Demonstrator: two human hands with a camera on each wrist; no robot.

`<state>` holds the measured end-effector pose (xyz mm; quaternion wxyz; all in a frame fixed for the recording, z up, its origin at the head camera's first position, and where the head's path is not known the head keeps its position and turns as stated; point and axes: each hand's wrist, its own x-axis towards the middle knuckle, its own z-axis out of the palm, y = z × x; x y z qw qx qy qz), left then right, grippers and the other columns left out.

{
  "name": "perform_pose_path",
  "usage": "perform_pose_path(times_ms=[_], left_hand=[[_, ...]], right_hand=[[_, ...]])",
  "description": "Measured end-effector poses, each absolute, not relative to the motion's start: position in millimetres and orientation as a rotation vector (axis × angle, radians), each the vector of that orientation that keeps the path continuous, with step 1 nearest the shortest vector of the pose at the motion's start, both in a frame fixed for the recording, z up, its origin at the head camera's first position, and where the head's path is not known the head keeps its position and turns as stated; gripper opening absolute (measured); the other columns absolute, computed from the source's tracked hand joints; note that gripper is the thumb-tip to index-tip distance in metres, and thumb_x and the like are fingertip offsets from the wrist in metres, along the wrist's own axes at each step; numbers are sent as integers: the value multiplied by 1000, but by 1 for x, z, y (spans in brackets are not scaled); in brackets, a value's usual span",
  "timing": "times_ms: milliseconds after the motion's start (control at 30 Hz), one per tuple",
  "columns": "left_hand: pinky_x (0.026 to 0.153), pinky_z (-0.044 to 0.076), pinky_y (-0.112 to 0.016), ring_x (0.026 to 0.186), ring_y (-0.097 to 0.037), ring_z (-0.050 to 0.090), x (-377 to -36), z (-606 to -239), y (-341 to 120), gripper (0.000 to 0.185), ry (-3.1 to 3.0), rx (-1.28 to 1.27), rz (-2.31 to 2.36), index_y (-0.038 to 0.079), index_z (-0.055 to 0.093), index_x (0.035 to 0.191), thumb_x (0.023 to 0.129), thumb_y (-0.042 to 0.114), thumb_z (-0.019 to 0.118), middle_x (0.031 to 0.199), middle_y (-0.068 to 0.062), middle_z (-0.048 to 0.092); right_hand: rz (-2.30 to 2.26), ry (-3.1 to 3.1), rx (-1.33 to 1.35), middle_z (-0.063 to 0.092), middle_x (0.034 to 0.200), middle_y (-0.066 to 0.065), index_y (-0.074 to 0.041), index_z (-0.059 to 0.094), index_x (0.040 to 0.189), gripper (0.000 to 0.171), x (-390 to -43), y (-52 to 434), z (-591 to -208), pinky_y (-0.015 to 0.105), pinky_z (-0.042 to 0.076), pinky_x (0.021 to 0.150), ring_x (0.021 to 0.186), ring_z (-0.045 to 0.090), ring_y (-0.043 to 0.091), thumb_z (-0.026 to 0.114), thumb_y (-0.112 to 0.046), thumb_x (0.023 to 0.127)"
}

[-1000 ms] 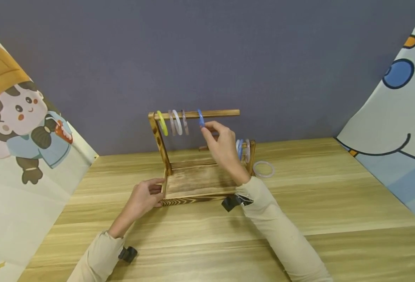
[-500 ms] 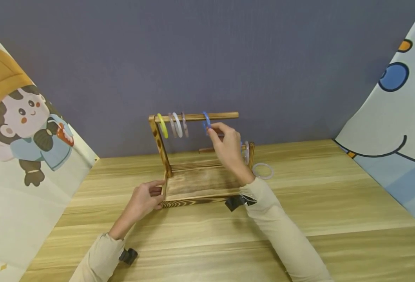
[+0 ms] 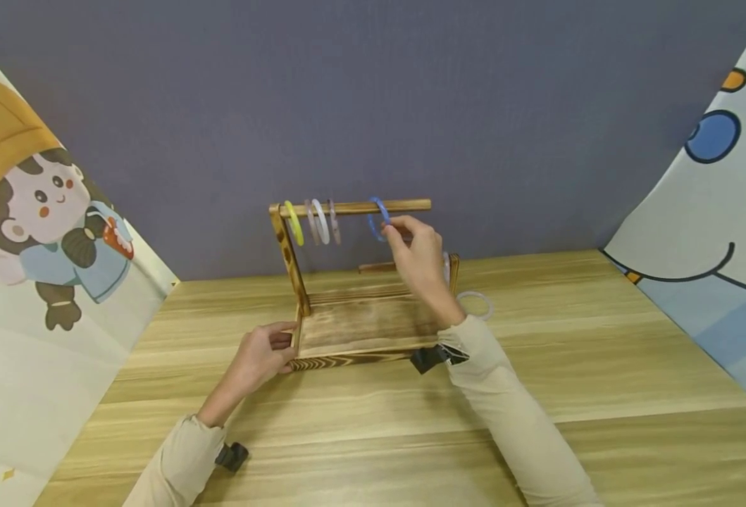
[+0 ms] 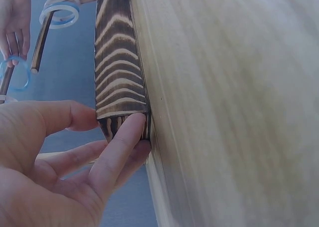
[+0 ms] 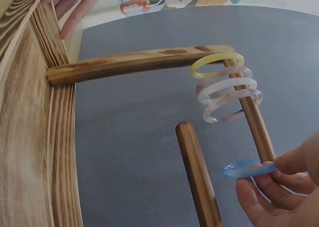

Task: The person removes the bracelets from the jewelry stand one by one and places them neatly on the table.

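Observation:
My right hand (image 3: 420, 257) pinches a translucent blue bangle (image 5: 246, 169) between thumb and fingers. In the head view the bangle loops round the upper rod (image 3: 407, 205) of a wooden bangle stand (image 3: 353, 320), right of its middle. Further left on that rod hang a yellow bangle (image 3: 294, 225), a white one (image 3: 322, 224) and two pale mauve ones (image 5: 230, 112). My left hand (image 3: 261, 358) grips the stand's front left corner, thumb and fingertips on the striped wood (image 4: 119, 72).
A lower rod (image 5: 197, 177) carries white and blue bangles (image 4: 60, 17), largely hidden behind my right hand in the head view. One pale bangle (image 3: 491, 306) lies on the wood-grain table (image 3: 569, 338), right of the stand. A grey wall (image 3: 373, 105) rises behind.
My right hand has moved the blue bangle rightward along the upper rod, and the bangle now shows more of its ring. The left hand stays at the stand's corner.

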<state>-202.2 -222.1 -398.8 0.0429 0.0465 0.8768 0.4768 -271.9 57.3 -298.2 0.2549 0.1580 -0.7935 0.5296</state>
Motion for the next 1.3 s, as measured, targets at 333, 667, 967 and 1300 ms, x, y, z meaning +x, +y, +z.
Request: perform_pose_path(times_ms=[333,667,967,1300], left_hand=[[69,64,-28,114,-43,62,-203,-399,-223,52,2688,134,1443,-3,52,141,90,-4,63,126,-33,60],[67,64,-28,114,-42,62,-200,-401,-221,51,2711,128,1436,-2,53,140,90,-4,63,124,-32,61],[67,64,-28,114,-42,62,-201,-399,-222,51,2709,137,1433,-2,53,141,91,-4,63,125,-32,61],[67,64,-28,114,-42,62,-201,-398,-222,51,2702,133,1444,-2,53,141,91,-4,63,125,-32,60]], right_hand=[[1451,-2170,383,73,105,12,2,69,113,21,-274,61,-299,32,62,80,94,70,25,58,-10,101],[1534,-2141,420,72,107,15,4,69,113,21,-274,67,-302,30,63,78,93,71,33,58,-8,101],[1633,-2090,490,70,110,23,9,66,115,24,-268,75,-300,25,62,78,94,71,32,57,-8,101],[1634,-2028,482,69,108,26,11,66,115,24,-274,93,-305,19,60,74,92,70,38,58,-6,100]])
